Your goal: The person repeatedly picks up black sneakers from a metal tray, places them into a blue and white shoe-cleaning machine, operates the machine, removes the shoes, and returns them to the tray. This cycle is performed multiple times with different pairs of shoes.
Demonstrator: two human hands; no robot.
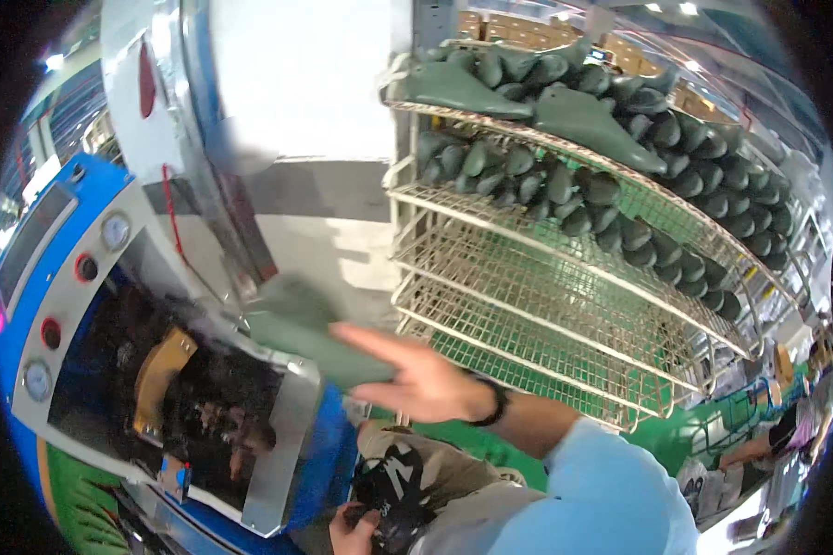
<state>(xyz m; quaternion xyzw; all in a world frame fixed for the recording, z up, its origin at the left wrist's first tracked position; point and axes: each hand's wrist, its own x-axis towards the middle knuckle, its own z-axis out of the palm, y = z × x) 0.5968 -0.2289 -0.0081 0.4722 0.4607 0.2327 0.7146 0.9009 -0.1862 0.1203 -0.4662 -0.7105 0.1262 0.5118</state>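
My right hand (426, 377), with a dark band at the wrist, reaches left across the view and grips a dark green shoe last (319, 338). Its index finger lies stretched along the last, which is blurred by motion and hangs just beyond the machine's right edge. Close to my body at the lower edge, my left hand (354, 532) is closed on a black shoe upper (393, 486) with white markings. The upper rests against my lap area, and part of my left hand is cut off by the frame.
A blue and grey machine (278, 453) with gauges, red-ringed knobs and a yellowish curved part (162, 379) stands at left. Far right, a wire rack (528, 277) bears several rows of green lasts (592, 125). Other people work at the far right edge.
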